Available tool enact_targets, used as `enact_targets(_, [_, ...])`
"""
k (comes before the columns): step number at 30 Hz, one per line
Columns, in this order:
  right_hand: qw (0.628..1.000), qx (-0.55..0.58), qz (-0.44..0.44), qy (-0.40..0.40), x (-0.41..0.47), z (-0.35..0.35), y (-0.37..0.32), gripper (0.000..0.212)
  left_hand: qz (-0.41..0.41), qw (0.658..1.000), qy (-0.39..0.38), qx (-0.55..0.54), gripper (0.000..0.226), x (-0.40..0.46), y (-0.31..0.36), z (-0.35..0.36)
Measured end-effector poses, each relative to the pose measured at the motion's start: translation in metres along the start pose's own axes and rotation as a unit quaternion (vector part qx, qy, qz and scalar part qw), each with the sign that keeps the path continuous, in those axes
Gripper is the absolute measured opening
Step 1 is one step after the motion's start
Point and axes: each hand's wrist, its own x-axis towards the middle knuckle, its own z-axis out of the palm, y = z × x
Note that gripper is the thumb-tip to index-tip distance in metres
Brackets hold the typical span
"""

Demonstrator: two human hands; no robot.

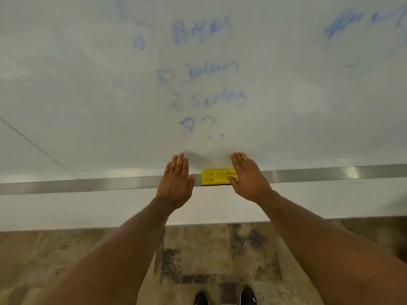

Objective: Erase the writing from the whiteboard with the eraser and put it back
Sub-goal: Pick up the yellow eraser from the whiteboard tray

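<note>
Right now the yellow eraser (217,177) lies flat on the metal tray ledge (330,172) that runs along the bottom edge of the whiteboard (88,84). Both arms reach forward toward that eraser. The right hand (250,177) hovers over the eraser's right end with fingers stretched out flat and together, thumb tip lying over the yellow top; the hand is spread, not closed around anything, and whether the thumb actually touches the eraser cannot be told. The left hand (176,182) is just to the left of the eraser, apart from it, also flat with fingers extended and holding nothing; its fingertips point up at the board surface above the ledge.

Above the eraser, blue handwriting (211,69) covers the middle of the whiteboard in several numbered lines, blurred and hard to read, ending with a question mark closest to the eraser. More blue scribble (343,25) sits far up and to the right of the eraser. Below the eraser, past a white strip of wall, lies a mottled brown floor (209,249), where the toes of two dark shoes (247,296) show.
</note>
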Motion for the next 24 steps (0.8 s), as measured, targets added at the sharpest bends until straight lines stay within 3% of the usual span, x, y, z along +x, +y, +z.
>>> enact_targets(10, [0.996,0.025,0.045,-0.078,0.010,0.028,0.006,0.042,-0.017,0.993,-0.114,-0.010,0.062,0.008,0.001,0.033])
enact_targets(20, [0.989,-0.034,0.039,-0.141,0.026,0.063,0.009,0.060,-0.030,0.986,-0.160,-0.022,0.056,0.013,-0.002,0.059])
enact_targets(24, [0.989,-0.050,0.049,-0.133,0.024,0.071,0.004,0.059,-0.036,0.985,-0.164,-0.026,0.056,0.014,-0.006,0.061])
